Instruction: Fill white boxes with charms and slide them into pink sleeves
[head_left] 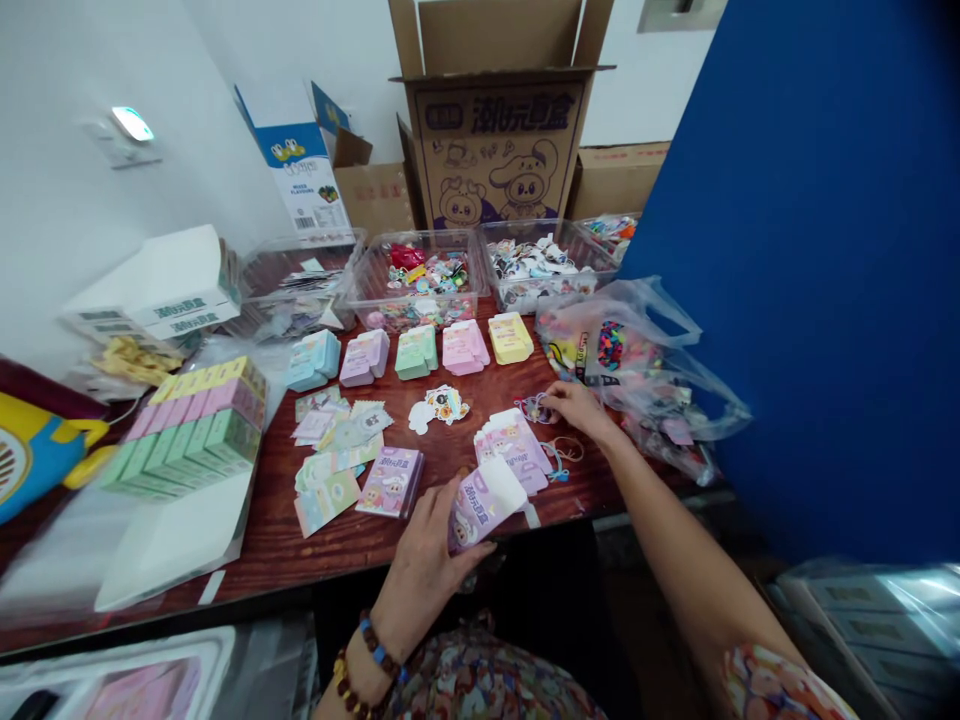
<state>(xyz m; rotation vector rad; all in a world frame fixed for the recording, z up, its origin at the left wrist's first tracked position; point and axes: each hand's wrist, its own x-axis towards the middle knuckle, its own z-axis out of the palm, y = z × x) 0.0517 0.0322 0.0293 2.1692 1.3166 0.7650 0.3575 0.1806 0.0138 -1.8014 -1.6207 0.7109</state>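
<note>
My left hand (427, 545) is closed around a purple printed card box (480, 505) whose white flap stands up at the table's front edge. Behind that box lies a fanned stack of flat purple boxes (516, 450). Off to the right, the fingers of my right hand (574, 408) pinch a small dark trinket (534, 407) whose details are too small to make out. Loose cords (561, 455) in tan and light blue lie just below that hand. To the left of my left hand sits a filled purple box (390, 482), beside scattered paper cards (341, 440) and a small pile of stickers (437, 408).
Pastel flat box stacks (416, 352) form a row across the table. Behind them stand clear plastic bins (420, 312) of trinkets and a large cardboard carton (499, 150). A plastic bag (637, 330) sits right, near a blue panel (817, 300). Finished boxes (187, 430) fill a tray left.
</note>
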